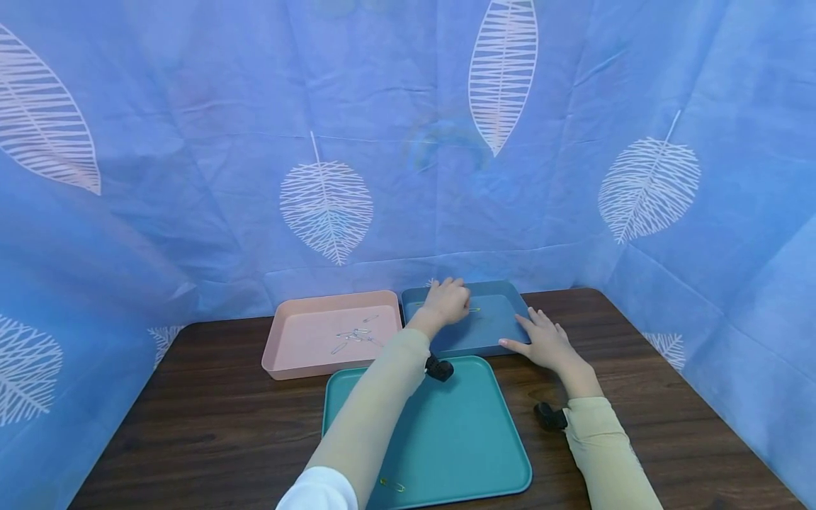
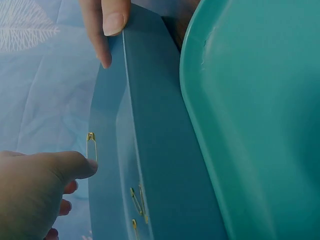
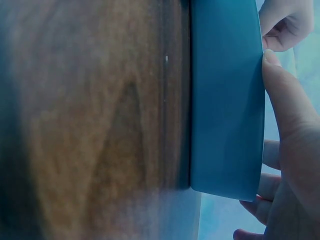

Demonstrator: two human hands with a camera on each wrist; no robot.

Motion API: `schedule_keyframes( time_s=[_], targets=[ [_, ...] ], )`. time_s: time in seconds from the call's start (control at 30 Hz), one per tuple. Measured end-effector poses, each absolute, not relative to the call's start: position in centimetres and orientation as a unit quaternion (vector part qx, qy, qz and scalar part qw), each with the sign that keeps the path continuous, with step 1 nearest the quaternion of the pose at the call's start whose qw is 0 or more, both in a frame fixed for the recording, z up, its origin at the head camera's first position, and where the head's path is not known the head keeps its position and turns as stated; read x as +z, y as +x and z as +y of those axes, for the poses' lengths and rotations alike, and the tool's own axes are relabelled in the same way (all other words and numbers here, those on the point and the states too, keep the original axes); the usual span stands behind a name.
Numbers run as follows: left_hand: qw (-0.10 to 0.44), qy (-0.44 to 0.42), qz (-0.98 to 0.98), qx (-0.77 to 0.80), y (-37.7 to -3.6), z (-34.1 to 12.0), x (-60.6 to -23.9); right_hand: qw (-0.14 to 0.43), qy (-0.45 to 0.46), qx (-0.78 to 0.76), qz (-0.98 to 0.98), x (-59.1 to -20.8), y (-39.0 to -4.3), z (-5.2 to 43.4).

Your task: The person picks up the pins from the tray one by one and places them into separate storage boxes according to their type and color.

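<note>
My left hand (image 1: 449, 303) is over the blue tray (image 1: 491, 322) at the back. Between its thumb and fingers it pinches a gold safety pin (image 2: 95, 150), which sticks out past the thumb tip in the left wrist view. More gold safety pins (image 2: 136, 202) lie inside that tray below the hand. At the tray's near right corner, my right hand (image 1: 550, 346) rests with its fingers spread. Its thumb (image 3: 280, 87) touches the rim in the right wrist view, and its other fingers are partly hidden behind the tray's wall.
To the left of the blue tray stands a pink tray (image 1: 299, 347) with several silver safety pins (image 1: 357, 335). A teal tray (image 1: 472, 432) lies in front, a gold safety pin (image 1: 392, 486) near its front edge. A patterned blue cloth (image 1: 408, 198) hangs behind the wooden table (image 1: 210, 404).
</note>
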State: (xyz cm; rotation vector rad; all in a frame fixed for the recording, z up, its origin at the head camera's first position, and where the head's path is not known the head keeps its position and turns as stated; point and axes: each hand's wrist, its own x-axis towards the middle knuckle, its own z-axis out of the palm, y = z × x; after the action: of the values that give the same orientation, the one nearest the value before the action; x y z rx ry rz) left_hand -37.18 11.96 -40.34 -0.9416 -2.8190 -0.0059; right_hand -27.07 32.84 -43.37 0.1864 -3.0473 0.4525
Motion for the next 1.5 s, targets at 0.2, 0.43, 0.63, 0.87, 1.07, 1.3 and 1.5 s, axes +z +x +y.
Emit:
schedule_keyframes(
  time_s=[0.2, 0.43, 0.63, 0.87, 1.07, 1.3, 1.5],
  targets=[
    [0.085, -0.304, -0.949, -0.006, -37.3, 12.2, -40.6, 0.028, 0.060, 0.145, -0.987, -43.4, -27.1, 32.8],
    [0.080, -0.291, -0.953, -0.007, -36.9, 12.5, -40.2, 0.027, 0.060, 0.150, -0.987, -43.3, -27.0, 32.7],
    [0.090, -0.284, -0.955, 0.000, -37.0, 12.8, -40.6, 0.027, 0.058, 0.148, -0.987, -43.3, -27.1, 32.8],
    [0.100, -0.278, -0.955, -0.012, -37.2, 12.9, -40.9, 0.031, 0.057, 0.147, -0.987, -43.2, -27.0, 32.7],
    [0.107, -0.283, -0.953, -0.014, -37.1, 12.7, -40.8, 0.032, 0.058, 0.150, -0.986, -43.2, -26.9, 32.7],
    [0.124, -0.299, -0.946, -0.019, -36.9, 12.2, -40.6, 0.030, 0.055, 0.148, -0.987, -43.2, -26.9, 32.8],
    [0.142, -0.314, -0.939, -0.022, -36.1, 11.3, -40.1, 0.030, 0.056, 0.149, -0.987, -43.2, -26.9, 32.8]
  ],
)
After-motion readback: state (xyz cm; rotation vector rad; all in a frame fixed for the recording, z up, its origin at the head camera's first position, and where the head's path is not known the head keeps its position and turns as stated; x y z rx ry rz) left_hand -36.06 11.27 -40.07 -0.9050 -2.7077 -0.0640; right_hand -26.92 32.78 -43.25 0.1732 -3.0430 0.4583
